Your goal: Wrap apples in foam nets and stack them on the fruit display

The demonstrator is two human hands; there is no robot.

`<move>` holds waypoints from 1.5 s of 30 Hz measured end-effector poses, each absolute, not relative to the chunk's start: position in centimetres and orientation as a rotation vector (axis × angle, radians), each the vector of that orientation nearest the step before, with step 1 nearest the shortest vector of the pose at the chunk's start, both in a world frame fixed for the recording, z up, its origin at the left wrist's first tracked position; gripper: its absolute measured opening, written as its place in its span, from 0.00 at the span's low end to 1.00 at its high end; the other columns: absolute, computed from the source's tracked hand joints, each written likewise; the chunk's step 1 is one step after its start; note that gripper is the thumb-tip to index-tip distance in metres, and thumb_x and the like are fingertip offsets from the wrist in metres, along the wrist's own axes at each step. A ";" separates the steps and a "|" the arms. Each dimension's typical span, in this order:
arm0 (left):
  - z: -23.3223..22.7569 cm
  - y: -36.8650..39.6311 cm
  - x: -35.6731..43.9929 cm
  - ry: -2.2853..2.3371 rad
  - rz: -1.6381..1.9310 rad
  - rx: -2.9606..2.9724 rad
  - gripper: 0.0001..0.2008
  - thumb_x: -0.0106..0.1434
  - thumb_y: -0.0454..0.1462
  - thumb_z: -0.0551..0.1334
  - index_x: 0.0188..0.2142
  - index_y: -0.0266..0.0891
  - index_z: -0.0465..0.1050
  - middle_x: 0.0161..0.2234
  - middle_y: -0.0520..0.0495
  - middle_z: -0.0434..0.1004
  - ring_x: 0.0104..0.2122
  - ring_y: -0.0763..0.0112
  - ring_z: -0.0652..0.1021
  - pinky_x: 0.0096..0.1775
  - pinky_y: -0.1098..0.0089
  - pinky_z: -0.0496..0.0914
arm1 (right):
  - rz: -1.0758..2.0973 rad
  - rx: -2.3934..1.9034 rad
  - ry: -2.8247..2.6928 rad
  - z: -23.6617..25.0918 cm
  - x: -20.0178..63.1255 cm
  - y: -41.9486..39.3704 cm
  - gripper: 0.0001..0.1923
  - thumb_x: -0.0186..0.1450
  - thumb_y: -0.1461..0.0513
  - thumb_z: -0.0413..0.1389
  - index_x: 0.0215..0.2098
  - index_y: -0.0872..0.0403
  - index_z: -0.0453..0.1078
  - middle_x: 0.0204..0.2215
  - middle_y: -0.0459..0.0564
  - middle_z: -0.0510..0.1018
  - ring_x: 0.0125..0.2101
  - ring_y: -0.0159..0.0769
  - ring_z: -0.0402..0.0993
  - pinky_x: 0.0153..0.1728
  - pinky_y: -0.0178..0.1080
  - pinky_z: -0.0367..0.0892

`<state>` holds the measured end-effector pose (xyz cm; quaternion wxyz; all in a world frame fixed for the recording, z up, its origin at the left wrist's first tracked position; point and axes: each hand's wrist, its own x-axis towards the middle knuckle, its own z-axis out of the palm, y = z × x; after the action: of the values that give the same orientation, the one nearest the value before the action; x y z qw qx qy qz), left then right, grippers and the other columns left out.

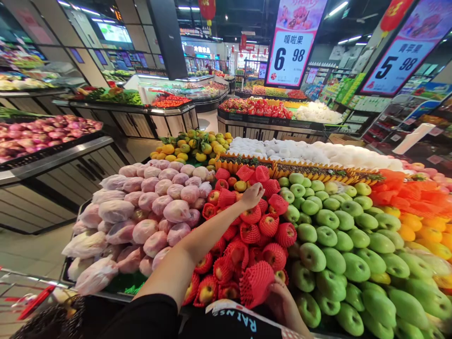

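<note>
My left hand (pixel 252 196) reaches out over the red apples in the middle of the stand. Its fingers are curled closed among the red foam nets near the back of the pile, and what they grip is hidden. Close to my body, my right hand (pixel 280 301) is closed on a red foam fruit net (pixel 257 282). The net looks rounded and full, but whether an apple is inside I cannot tell. Around both hands lie several red apples (pixel 269 225) in foam nets. A few bare apples (pixel 240 185) show just left of my left hand.
Film-wrapped pink fruit (pixel 144 230) lies left of the apples, green apples (pixel 325 235) lie right. Behind are yellow-green citrus (pixel 194 146) and white-netted fruit (pixel 318 153). A shopping cart (pixel 28 296) stands at lower left. Price screens (pixel 294 44) hang overhead.
</note>
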<state>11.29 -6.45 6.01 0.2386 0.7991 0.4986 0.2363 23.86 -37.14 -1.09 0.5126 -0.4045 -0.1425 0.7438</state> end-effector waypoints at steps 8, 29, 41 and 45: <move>4.3 -4.0 5.8 1.594 0.162 2.142 0.14 0.56 0.39 0.69 0.41 0.37 0.74 0.48 0.34 0.79 0.54 0.47 0.75 0.58 0.50 0.65 | 1.785 -0.981 -0.412 -1.0 23.9 -37.0 0.10 0.50 0.53 0.67 0.32 0.41 0.82 0.31 0.47 0.85 0.31 0.49 0.80 0.35 0.50 0.73; 5.0 -17.2 1.3 0.947 1.234 0.640 0.32 0.54 0.62 0.64 0.44 0.39 0.75 0.43 0.42 0.82 0.42 0.58 0.81 0.39 0.64 0.76 | 1.511 -1.234 -0.271 2.3 24.7 -36.1 0.25 0.39 0.64 0.66 0.37 0.46 0.76 0.33 0.44 0.84 0.32 0.40 0.77 0.33 0.39 0.71; 3.7 -27.6 3.7 0.869 1.042 0.586 0.37 0.41 0.47 0.80 0.49 0.42 0.70 0.36 0.53 0.77 0.26 0.78 0.74 0.23 0.79 0.62 | 1.650 -1.006 -0.847 5.0 23.3 -36.0 0.12 0.57 0.56 0.69 0.28 0.51 0.72 0.47 0.51 0.80 0.46 0.44 0.74 0.50 0.45 0.66; 3.1 -28.7 4.5 0.799 0.984 0.576 0.40 0.44 0.49 0.78 0.54 0.42 0.68 0.41 0.49 0.77 0.29 0.76 0.76 0.25 0.77 0.64 | 1.541 -1.102 -0.966 4.4 23.3 -36.7 0.13 0.58 0.52 0.70 0.31 0.51 0.75 0.34 0.46 0.77 0.37 0.38 0.72 0.44 0.39 0.67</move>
<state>4.50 -28.74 3.14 0.7672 0.2655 0.3679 0.4534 23.34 -36.68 4.41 0.4860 -0.4530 -0.3969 0.6332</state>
